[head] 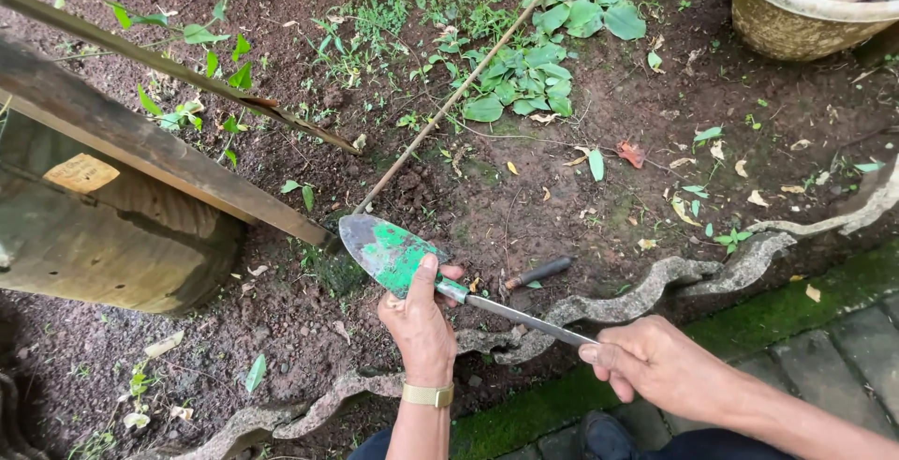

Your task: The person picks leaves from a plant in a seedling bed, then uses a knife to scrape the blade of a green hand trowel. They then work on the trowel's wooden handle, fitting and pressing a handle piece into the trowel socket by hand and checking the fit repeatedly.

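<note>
In the head view, a trowel [393, 252] with a worn green blade is being held over the soil, just beyond the wavy stone edging [646, 293]. The blade's neck is being pinched by the left hand [421, 324], its thumb pressed flat on the green face and its fingers curled under; a gold watch is being worn on that wrist. A knife [524, 319] is being gripped by the right hand [655, 362], which is clenched fully round the handle on the near side of the edging, so the handle itself is hidden. The knife's tip is being laid against the trowel's neck, touching it beside the left fingers. A dark handle [537, 273] is lying on the soil just beyond the edging, near the knife. A thin stick [459, 90] is running from the trowel's tip away across the soil. A wooden plank [140, 141] is slanting well beyond the edging at the left.
</note>
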